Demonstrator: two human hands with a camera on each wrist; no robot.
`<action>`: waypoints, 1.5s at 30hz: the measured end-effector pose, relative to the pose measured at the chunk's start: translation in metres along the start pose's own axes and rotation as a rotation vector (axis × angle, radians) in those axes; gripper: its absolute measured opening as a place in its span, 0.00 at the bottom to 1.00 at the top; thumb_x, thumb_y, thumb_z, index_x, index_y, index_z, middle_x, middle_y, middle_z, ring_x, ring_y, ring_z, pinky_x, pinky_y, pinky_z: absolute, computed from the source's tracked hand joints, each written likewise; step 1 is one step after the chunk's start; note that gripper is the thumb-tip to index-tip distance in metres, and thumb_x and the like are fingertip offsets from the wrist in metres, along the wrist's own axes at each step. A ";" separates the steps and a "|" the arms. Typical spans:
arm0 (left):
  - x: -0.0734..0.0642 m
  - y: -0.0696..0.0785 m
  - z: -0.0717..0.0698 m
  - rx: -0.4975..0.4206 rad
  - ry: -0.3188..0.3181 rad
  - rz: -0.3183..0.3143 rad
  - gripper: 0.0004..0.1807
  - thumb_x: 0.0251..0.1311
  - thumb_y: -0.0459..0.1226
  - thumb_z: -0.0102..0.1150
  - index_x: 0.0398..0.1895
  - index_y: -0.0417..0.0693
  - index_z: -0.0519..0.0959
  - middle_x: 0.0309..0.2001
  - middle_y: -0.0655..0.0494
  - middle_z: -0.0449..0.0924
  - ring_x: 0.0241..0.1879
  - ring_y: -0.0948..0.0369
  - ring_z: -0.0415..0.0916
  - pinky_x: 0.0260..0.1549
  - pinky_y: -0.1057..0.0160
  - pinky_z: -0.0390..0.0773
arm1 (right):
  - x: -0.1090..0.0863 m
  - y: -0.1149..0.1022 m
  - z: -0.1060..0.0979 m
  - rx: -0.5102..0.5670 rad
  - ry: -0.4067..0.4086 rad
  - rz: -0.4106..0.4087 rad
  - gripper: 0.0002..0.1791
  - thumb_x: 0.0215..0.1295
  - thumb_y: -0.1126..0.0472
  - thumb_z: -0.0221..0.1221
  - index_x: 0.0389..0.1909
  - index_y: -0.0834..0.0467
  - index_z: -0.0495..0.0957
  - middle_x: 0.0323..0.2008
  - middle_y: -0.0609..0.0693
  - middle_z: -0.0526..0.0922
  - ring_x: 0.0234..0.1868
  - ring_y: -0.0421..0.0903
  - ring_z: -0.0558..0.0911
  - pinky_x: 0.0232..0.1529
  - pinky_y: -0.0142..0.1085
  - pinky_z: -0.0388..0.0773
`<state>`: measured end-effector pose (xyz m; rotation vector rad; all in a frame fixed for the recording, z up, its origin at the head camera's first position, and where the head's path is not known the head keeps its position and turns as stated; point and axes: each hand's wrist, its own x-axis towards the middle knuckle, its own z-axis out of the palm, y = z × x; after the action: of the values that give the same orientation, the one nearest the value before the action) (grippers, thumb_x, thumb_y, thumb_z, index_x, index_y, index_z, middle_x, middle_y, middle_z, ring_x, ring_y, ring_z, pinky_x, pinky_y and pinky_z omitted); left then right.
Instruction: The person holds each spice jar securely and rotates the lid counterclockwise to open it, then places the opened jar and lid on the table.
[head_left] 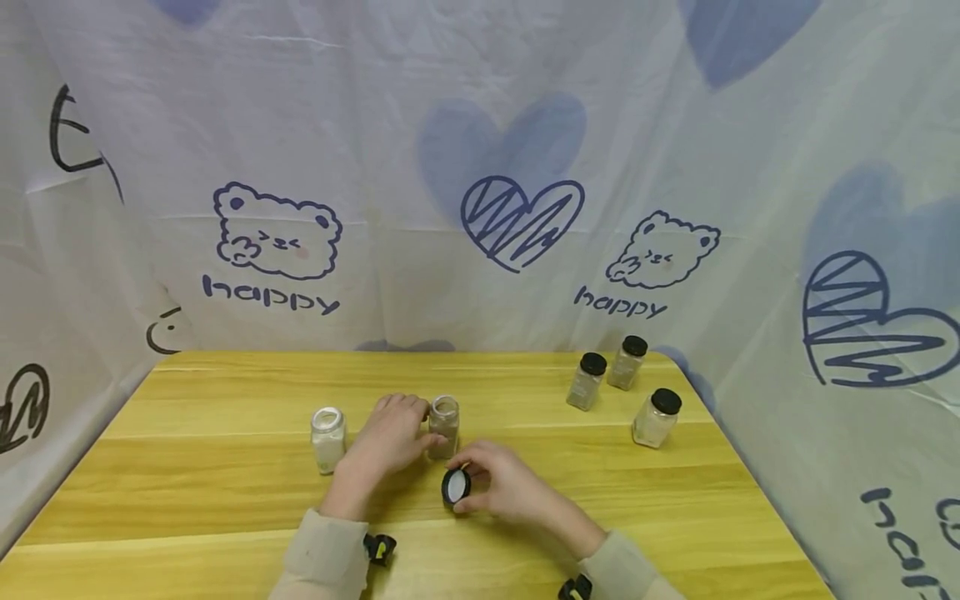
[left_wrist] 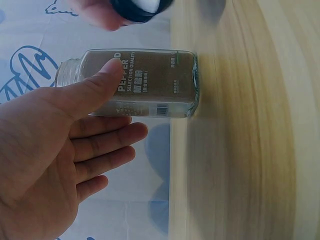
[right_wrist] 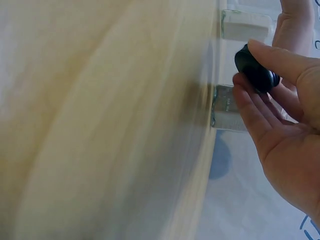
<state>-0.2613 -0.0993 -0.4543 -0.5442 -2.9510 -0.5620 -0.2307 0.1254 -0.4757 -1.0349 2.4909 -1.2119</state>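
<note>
A glass jar of brown powder [head_left: 446, 422], labelled PEPPER, stands upright and uncapped on the table. My left hand [head_left: 388, 435] holds it from the left side, thumb across the label and index finger passing behind the glass. The other fingers of that hand stretch out beside the jar in the left wrist view. In front of the jar, my right hand [head_left: 512, 485] pinches a black screw lid [head_left: 457, 486] between thumb and fingers, its white inside facing left and toward the head camera. Left of my left hand is another uncapped jar [head_left: 328, 446] with pale contents.
On the right part of the wooden table [head_left: 225, 500] stand a black-capped jar [head_left: 587, 383], a second one [head_left: 627, 364] behind it, and a third [head_left: 655, 421] nearer the right edge. A printed cloth [head_left: 390, 167] hangs behind the table and along its sides.
</note>
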 end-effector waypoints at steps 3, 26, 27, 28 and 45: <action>0.000 0.000 0.000 0.001 -0.003 0.000 0.23 0.64 0.50 0.71 0.48 0.41 0.82 0.46 0.50 0.84 0.56 0.46 0.76 0.68 0.45 0.68 | 0.001 0.002 0.002 0.006 -0.051 0.008 0.26 0.55 0.69 0.77 0.55 0.64 0.82 0.51 0.52 0.83 0.50 0.41 0.84 0.53 0.30 0.83; -0.003 0.003 -0.003 0.000 -0.004 0.007 0.23 0.65 0.50 0.70 0.50 0.39 0.81 0.47 0.48 0.84 0.59 0.44 0.76 0.70 0.43 0.66 | 0.011 -0.003 0.010 -0.347 -0.200 -0.077 0.25 0.59 0.60 0.76 0.57 0.55 0.83 0.55 0.44 0.85 0.58 0.38 0.79 0.64 0.33 0.74; -0.003 0.003 -0.003 0.000 -0.003 0.007 0.23 0.65 0.50 0.70 0.50 0.39 0.81 0.47 0.48 0.84 0.60 0.44 0.75 0.70 0.43 0.66 | 0.011 -0.003 0.011 -0.356 -0.204 -0.074 0.25 0.59 0.60 0.76 0.58 0.55 0.83 0.56 0.44 0.85 0.59 0.38 0.79 0.65 0.33 0.74; -0.003 0.003 -0.003 -0.001 -0.005 0.004 0.24 0.65 0.50 0.70 0.50 0.39 0.81 0.48 0.48 0.84 0.60 0.44 0.75 0.70 0.43 0.66 | 0.011 -0.003 0.011 -0.363 -0.209 -0.070 0.25 0.59 0.60 0.76 0.58 0.54 0.83 0.57 0.43 0.85 0.59 0.38 0.78 0.65 0.33 0.73; -0.003 0.004 -0.003 -0.003 -0.019 -0.011 0.28 0.65 0.50 0.70 0.56 0.36 0.80 0.56 0.42 0.82 0.64 0.41 0.72 0.73 0.41 0.63 | -0.004 -0.008 0.001 -0.230 -0.122 -0.082 0.25 0.66 0.59 0.71 0.63 0.58 0.80 0.62 0.49 0.82 0.64 0.45 0.79 0.69 0.40 0.73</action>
<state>-0.2571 -0.0979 -0.4507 -0.5367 -2.9739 -0.5652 -0.2232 0.1242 -0.4713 -1.2374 2.5568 -0.8667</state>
